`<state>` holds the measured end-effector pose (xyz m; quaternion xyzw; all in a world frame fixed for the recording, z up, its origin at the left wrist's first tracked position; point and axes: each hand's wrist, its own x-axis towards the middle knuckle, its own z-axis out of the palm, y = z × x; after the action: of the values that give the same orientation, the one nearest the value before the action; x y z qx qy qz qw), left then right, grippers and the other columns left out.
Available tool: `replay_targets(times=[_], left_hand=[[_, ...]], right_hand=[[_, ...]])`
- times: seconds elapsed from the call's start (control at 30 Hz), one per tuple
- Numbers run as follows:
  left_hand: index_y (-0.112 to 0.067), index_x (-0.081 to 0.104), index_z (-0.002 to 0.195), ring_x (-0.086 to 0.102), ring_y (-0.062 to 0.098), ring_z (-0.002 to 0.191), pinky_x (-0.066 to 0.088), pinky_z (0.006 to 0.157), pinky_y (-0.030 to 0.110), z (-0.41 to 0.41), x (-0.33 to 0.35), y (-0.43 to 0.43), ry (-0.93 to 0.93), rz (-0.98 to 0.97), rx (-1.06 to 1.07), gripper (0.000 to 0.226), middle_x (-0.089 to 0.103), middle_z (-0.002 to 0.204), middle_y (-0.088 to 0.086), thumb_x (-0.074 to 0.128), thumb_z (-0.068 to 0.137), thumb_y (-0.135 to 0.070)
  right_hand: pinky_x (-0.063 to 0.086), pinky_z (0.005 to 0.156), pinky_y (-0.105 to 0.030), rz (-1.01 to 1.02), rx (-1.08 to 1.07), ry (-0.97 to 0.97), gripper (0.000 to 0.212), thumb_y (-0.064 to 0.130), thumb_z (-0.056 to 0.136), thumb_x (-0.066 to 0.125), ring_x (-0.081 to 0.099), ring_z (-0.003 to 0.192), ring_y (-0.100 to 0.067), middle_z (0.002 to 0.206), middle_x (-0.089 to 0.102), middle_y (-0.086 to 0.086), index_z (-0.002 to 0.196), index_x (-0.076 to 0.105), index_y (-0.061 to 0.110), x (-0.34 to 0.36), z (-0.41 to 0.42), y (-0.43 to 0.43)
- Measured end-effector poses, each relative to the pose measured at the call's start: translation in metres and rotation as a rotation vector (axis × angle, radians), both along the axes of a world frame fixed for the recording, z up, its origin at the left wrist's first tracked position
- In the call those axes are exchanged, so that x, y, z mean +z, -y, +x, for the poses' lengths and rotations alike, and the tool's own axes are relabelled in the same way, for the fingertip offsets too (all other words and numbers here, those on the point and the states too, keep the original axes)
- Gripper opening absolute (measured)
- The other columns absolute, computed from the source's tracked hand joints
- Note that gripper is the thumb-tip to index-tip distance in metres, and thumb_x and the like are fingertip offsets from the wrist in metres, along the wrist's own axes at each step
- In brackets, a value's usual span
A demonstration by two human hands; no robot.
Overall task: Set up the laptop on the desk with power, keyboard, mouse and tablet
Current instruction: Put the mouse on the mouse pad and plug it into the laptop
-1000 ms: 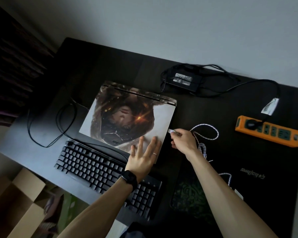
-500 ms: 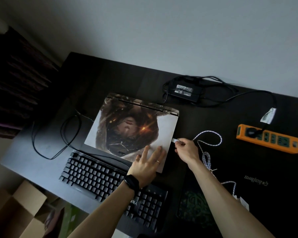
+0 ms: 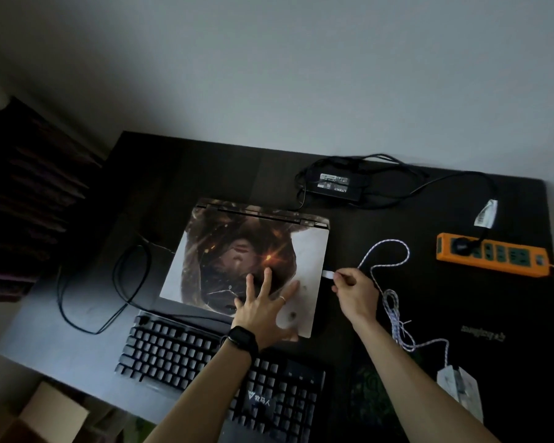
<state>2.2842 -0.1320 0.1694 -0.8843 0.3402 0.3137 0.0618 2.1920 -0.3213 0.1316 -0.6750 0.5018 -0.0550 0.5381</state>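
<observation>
Now, step: we judge the mouse plug is going into the laptop's (image 3: 247,257) right edge.
Method: keep plug (image 3: 328,274) level; brace the lid.
Left hand (image 3: 263,310): spread flat on lid, holding nothing.
Right hand (image 3: 354,290): grip pinched shut on plug, which touches the laptop's side.
Mouse (image 3: 459,386): on worktop (image 3: 397,225), near right.
</observation>
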Motion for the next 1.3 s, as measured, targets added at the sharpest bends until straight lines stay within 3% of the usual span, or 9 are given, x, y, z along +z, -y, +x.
replay_targets(times=[0.2, 0.37, 0.43, 0.57, 0.7, 0.8, 0.97, 1.07, 1.3], left_hand=[[-0.065, -0.020, 0.137, -0.023, 0.047, 0.143, 0.016, 0.105, 0.078, 0.001, -0.003, -0.002, -0.008, 0.007, -0.018, 0.115, -0.030, 0.159, 0.000, 0.068, 0.065, -0.076], [-0.065, -0.018, 0.137, -0.023, 0.047, 0.143, 0.018, 0.105, 0.077, 0.001, 0.001, 0.000, -0.019, 0.010, -0.015, 0.115, -0.031, 0.158, -0.001, 0.070, 0.065, -0.074], [-0.065, -0.019, 0.138, -0.022, 0.047, 0.143, 0.019, 0.105, 0.077, 0.002, 0.002, -0.002, -0.018, 0.010, -0.022, 0.112, -0.032, 0.158, 0.000, 0.067, 0.066, -0.075], [-0.063, -0.017, 0.140, -0.020, 0.047, 0.144, 0.022, 0.106, 0.074, 0.001, 0.006, -0.002, -0.012, 0.007, -0.038, 0.108, -0.033, 0.157, 0.002, 0.064, 0.070, -0.075], [-0.049, -0.015, 0.149, -0.013, 0.050, 0.144, 0.021, 0.110, 0.069, -0.004, 0.010, -0.002, 0.041, 0.029, -0.081, 0.106, -0.027, 0.159, 0.013, 0.059, 0.077, -0.073], [-0.030, 0.001, 0.155, -0.012, 0.041, 0.148, 0.011, 0.115, 0.064, -0.022, 0.014, 0.001, 0.140, -0.030, -0.311, 0.089, -0.019, 0.162, 0.015, 0.052, 0.089, -0.061], [-0.035, 0.007, 0.155, -0.010, 0.034, 0.149, 0.003, 0.119, 0.055, -0.106, 0.004, 0.008, -0.030, -0.181, -0.597, 0.081, -0.014, 0.163, 0.010, 0.053, 0.091, -0.049], [-0.043, 0.001, 0.153, -0.010, 0.039, 0.149, 0.003, 0.118, 0.057, -0.160, -0.005, 0.014, -0.097, -0.117, -0.582, 0.087, -0.017, 0.162, 0.017, 0.057, 0.087, -0.052], [-0.051, 0.012, 0.150, -0.007, 0.034, 0.150, 0.003, 0.119, 0.053, -0.191, -0.020, 0.017, -0.003, -0.070, -0.456, 0.066, -0.015, 0.162, 0.015, 0.051, 0.097, -0.041]], right_hand=[[0.045, 0.053, -0.005, 0.005, -0.048, 0.036, 0.005, 0.013, 0.092, 0.070, 0.067, 0.058, 0.005, 0.080, 0.073, 0.004, 0.092, 0.075, 0.016, -0.005, -0.001, -0.006], [0.058, 0.086, -0.040, 0.001, -0.012, -0.011, 0.012, 0.019, 0.094, 0.068, 0.074, 0.083, -0.020, 0.094, 0.075, -0.004, 0.104, 0.075, 0.015, -0.002, 0.006, -0.006], [0.057, 0.090, -0.042, 0.012, 0.022, -0.012, 0.020, 0.023, 0.095, 0.067, 0.074, 0.086, -0.020, 0.098, 0.075, -0.003, 0.113, 0.073, 0.016, 0.004, 0.003, -0.009], [0.056, 0.089, -0.037, -0.016, 0.048, 0.006, 0.040, 0.030, 0.097, 0.063, 0.070, 0.090, -0.011, 0.107, 0.072, 0.005, 0.136, 0.057, 0.030, 0.027, -0.027, -0.017], [0.051, 0.072, -0.012, -0.306, -0.136, 0.061, 0.036, 0.026, 0.095, 0.067, 0.065, 0.088, 0.001, 0.109, 0.066, 0.010, 0.130, 0.059, 0.026, 0.049, -0.097, -0.034], [0.055, 0.086, -0.039, -0.560, -0.287, -0.146, 0.043, 0.026, 0.087, 0.075, 0.057, 0.109, -0.020, 0.124, 0.057, -0.004, 0.126, 0.058, 0.021, 0.052, -0.171, -0.047], [0.031, 0.113, -0.056, -0.322, -0.158, -0.446, 0.075, 0.040, 0.088, 0.075, 0.028, 0.144, -0.041, 0.159, 0.028, -0.015, 0.151, 0.038, 0.023, 0.035, -0.251, -0.050], [0.031, 0.113, -0.051, -0.361, -0.021, -0.454, 0.078, 0.037, 0.089, 0.073, 0.039, 0.139, -0.037, 0.154, 0.041, -0.012, 0.154, 0.032, 0.024, 0.026, -0.266, -0.046], [0.051, 0.085, -0.045, -0.468, 0.060, -0.418, 0.075, 0.051, 0.078, 0.079, 0.055, 0.113, -0.035, 0.127, 0.061, -0.009, 0.141, 0.046, 0.026, 0.027, -0.265, -0.038]])
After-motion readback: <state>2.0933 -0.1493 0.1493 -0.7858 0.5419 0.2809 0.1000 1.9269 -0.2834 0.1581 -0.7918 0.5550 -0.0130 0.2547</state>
